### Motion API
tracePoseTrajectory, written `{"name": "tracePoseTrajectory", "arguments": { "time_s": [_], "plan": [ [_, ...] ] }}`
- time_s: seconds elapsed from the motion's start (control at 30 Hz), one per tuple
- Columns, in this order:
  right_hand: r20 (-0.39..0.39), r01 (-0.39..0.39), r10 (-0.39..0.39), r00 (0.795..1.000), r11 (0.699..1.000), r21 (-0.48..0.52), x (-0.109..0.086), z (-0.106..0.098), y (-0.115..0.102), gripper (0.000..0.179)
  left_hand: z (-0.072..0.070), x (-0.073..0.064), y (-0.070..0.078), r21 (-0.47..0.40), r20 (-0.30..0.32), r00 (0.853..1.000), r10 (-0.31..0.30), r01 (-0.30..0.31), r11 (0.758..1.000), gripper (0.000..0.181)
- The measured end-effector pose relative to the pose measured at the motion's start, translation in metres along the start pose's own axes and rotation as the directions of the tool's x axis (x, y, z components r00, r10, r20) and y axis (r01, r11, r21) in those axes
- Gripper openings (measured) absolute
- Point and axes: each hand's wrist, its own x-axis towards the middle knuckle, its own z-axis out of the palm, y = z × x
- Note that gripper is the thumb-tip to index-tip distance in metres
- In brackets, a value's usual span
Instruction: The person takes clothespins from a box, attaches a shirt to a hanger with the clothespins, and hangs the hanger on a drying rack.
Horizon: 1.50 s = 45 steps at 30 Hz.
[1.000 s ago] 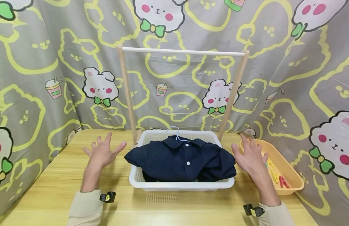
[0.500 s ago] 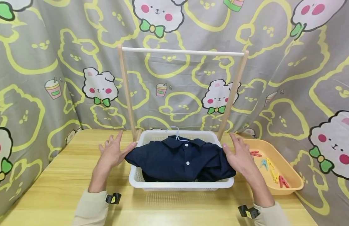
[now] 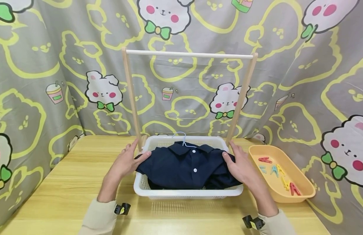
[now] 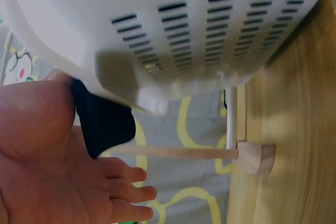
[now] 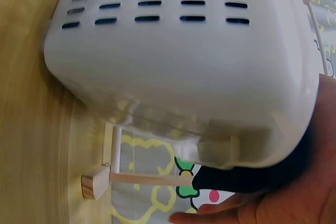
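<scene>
A dark navy shirt (image 3: 180, 168) with white buttons lies bunched on top of a white plastic basket (image 3: 188, 193). The hook of a pale hanger (image 3: 185, 138) sticks out at its collar. My left hand (image 3: 126, 163) is at the shirt's left end, thumb over the sleeve and fingers beyond its edge. In the left wrist view, those fingers (image 4: 128, 192) extend fairly straight beside the dark cloth (image 4: 105, 121). On the other side my right hand (image 3: 241, 166) lies along the right end, its thumb over the cloth. In the right wrist view, its fingers (image 5: 210, 216) reach out below the sleeve (image 5: 236, 178).
Behind the basket stands a wooden rack with a white crossbar (image 3: 188, 54) and two posts. A yellow-orange tray (image 3: 296, 166) to the right holds several red, blue and yellow clothespins (image 3: 285, 183). A patterned curtain (image 3: 181, 88) encloses the wooden table (image 3: 67, 182).
Both hands have moved inward, from out beside the basket onto the two ends of the shirt. The shirt's left end has shifted slightly inward. The right hand no longer overlaps the tray.
</scene>
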Motion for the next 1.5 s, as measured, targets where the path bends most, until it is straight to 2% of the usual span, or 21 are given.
{"name": "tracePoseTrajectory", "arguments": {
  "time_s": [0.27,0.43,0.57,0.7,0.93,1.23,1.5],
  "plan": [
    [-0.013,0.026,-0.026,1.0,0.999,0.019,0.0,0.008,-0.006,0.066,0.01,0.0,0.009,-0.028,0.054,0.998,0.038,-0.036,0.999,0.095],
    [-0.013,0.046,-0.046,0.999,0.999,-0.017,-0.001,0.013,-0.007,0.071,0.014,-0.002,0.01,0.0,0.075,0.997,0.02,-0.02,1.0,0.093],
    [-0.01,0.059,-0.059,0.998,0.998,-0.036,-0.002,0.015,-0.008,0.072,0.016,-0.002,0.012,0.03,0.072,0.997,0.019,-0.021,0.999,0.085],
    [-0.015,0.073,-0.074,0.997,0.996,-0.048,-0.003,0.016,-0.008,0.061,0.018,-0.002,0.013,0.048,0.062,0.997,0.041,-0.044,0.998,0.074],
    [0.007,0.051,-0.051,0.999,0.997,-0.061,-0.001,0.018,-0.006,0.054,0.019,-0.002,0.016,0.085,0.047,0.996,0.07,-0.074,0.994,0.058],
    [0.011,0.03,-0.029,1.0,0.997,-0.069,-0.001,0.018,-0.004,0.054,0.02,-0.001,0.016,0.075,0.046,0.996,0.076,-0.079,0.994,0.052],
    [-0.027,0.015,-0.016,1.0,1.0,-0.019,-0.001,0.017,-0.003,0.039,0.021,-0.001,0.017,0.04,0.021,0.997,0.076,-0.077,0.996,0.05]
  ]
}}
